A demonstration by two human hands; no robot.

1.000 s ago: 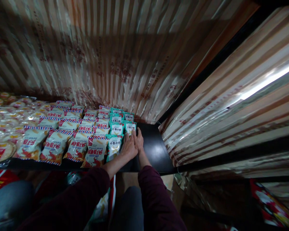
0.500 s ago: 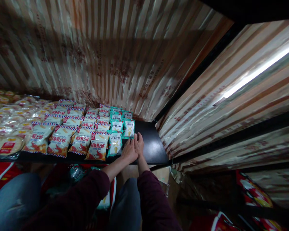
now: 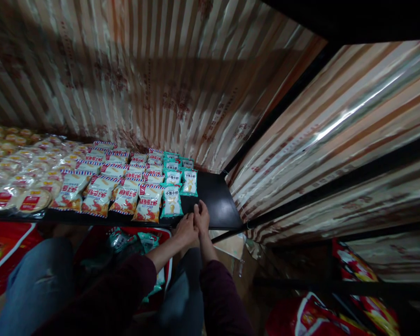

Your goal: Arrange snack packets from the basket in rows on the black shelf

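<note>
My left hand [image 3: 186, 229] and my right hand [image 3: 202, 218] are close together, touching or nearly so, over the front edge of the black shelf [image 3: 220, 205]. Nothing shows in either hand; the fingers are loosely stretched, with some of the left fingertips hidden beside the right hand. Just behind and left of them stands the nearest green snack packet [image 3: 171, 201], upright at the front of its column. A second green packet [image 3: 189, 182] heads the short column to the right, set farther back than the first.
White snack bags with striped tops [image 3: 149, 204] stand in rows to the left, then round wrapped cakes [image 3: 33, 200]. Below the shelf a red bag [image 3: 168, 268] holds several green packets [image 3: 149, 240]. A black post [image 3: 276, 109] and striped sheeting [image 3: 175, 79] bound the corner.
My hands have drawn back from the front of the right green column toward the shelf's front edge. The packets keep their places; the view has shifted slightly.
</note>
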